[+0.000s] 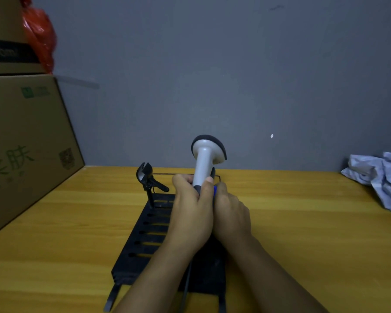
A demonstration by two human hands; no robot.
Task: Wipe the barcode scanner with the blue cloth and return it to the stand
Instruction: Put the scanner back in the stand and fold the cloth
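A white barcode scanner [204, 160] with a dark rim on its head points up and away, held above the black slotted base [149, 236]. My left hand [192, 213] is wrapped around its dark lower handle. My right hand [230, 215] presses against the handle's right side, and a small bit of blue cloth [215, 190] shows between the two hands; most of the cloth is hidden. The scanner's black stand [148, 179], a forked cradle on a short post, rises empty from the base's far left corner. A dark cable [186, 288] runs down from my hands.
The yellow wooden table [303, 233] meets a grey wall. Stacked cardboard boxes [25, 141] and a red plastic bag [40, 35] fill the left side. A crumpled pale cloth [379, 177] lies at the far right.
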